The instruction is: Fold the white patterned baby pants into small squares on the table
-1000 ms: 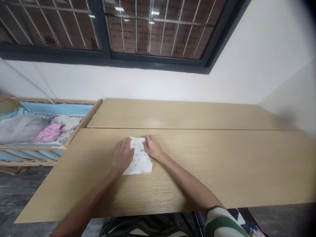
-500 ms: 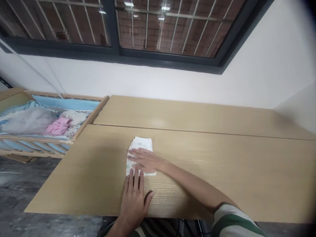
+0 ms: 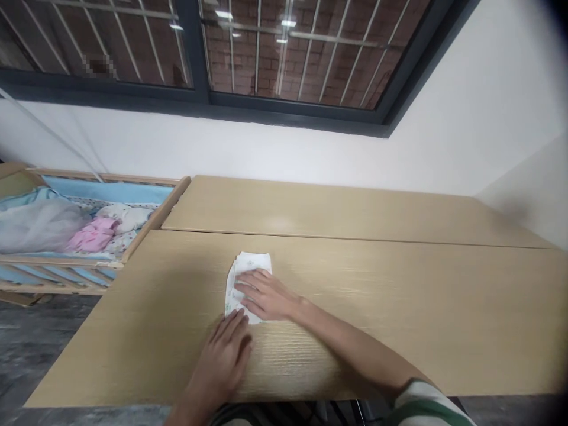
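Observation:
A small white folded piece with faint printed marks (image 3: pixel 252 260), perhaps a diaper or a cloth, lies flat on the wooden tabletop (image 3: pixel 377 307). My right hand (image 3: pixel 270 294) rests across its right and middle part, palm down with fingers stretched out. At its near left corner are the fingertips of my left hand (image 3: pixel 224 352), which lies low over the table with fingers extended close together. Whether the left fingertips press on the piece or only on the wood beside it, I cannot tell. Part of the piece is hidden under my right hand.
A wooden crib (image 3: pixel 151 219) with blue lining stands against the table's left end. In it lie a pink cloth (image 3: pixel 94 235) and whitish bedding (image 3: pixel 42 225). Behind the table are a white wall (image 3: pixel 284 157) and a barred window (image 3: pixel 293 59).
My left hand has shifted left and turned, its thumb now closer to the fingers. My right hand has moved slightly to the right and down over the white piece. The view has tilted a little.

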`<state>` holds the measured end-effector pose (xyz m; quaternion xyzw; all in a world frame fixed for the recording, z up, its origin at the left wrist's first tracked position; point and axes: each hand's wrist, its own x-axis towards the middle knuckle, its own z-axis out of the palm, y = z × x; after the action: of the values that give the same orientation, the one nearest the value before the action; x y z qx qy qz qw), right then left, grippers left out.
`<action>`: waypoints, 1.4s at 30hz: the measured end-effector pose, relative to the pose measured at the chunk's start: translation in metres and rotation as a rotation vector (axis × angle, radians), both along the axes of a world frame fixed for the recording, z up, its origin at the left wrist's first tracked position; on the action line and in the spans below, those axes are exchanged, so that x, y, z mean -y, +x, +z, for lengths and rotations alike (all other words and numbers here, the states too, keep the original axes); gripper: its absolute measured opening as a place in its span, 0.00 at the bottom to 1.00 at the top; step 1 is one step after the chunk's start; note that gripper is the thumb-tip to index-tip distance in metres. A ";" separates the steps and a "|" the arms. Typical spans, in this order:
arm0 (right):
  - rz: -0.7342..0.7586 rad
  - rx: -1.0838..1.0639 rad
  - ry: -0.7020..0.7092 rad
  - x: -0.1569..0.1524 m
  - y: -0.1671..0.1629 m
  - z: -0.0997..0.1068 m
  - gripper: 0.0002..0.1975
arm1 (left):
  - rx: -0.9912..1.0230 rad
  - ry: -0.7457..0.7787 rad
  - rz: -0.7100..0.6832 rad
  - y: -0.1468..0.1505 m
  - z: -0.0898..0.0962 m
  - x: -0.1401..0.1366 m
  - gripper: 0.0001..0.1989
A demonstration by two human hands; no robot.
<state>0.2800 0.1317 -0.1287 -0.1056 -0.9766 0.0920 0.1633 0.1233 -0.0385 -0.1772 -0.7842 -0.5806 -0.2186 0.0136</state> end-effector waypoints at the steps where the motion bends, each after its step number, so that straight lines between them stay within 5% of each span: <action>1: -0.010 -0.005 -0.012 0.011 0.008 0.005 0.20 | 0.030 -0.012 -0.024 -0.012 0.002 -0.003 0.18; 5: -0.128 0.056 -0.087 0.042 0.040 0.014 0.22 | 0.078 0.020 -0.073 -0.043 0.004 -0.012 0.15; 9: -0.227 0.122 -0.129 0.056 0.059 0.002 0.29 | 0.090 0.042 -0.118 -0.046 0.000 -0.016 0.14; 14: -0.269 0.015 -0.094 0.074 0.059 -0.014 0.15 | 0.193 -0.025 -0.104 -0.042 0.003 -0.012 0.17; 18: -0.229 -0.054 -0.121 0.082 0.057 -0.004 0.10 | 0.364 -0.101 -0.016 -0.039 0.011 -0.007 0.12; 25: -0.360 -0.189 -0.183 0.055 0.046 0.024 0.11 | 0.486 0.035 0.126 -0.039 0.050 -0.047 0.12; 30: -0.574 -0.256 -0.286 0.023 0.032 0.012 0.13 | 0.393 0.167 0.188 -0.028 0.068 -0.085 0.13; 37: -0.754 -0.055 -0.324 -0.007 0.037 -0.022 0.14 | 0.206 0.034 0.011 0.007 0.034 -0.062 0.19; 42: -0.734 -0.020 -0.286 -0.019 0.039 -0.023 0.16 | -0.030 0.020 0.084 0.023 0.012 -0.036 0.23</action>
<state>0.3193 0.1509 -0.1516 -0.4685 -0.8496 0.1638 0.1785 0.1465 -0.0025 -0.1648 -0.7623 -0.6104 -0.2116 0.0393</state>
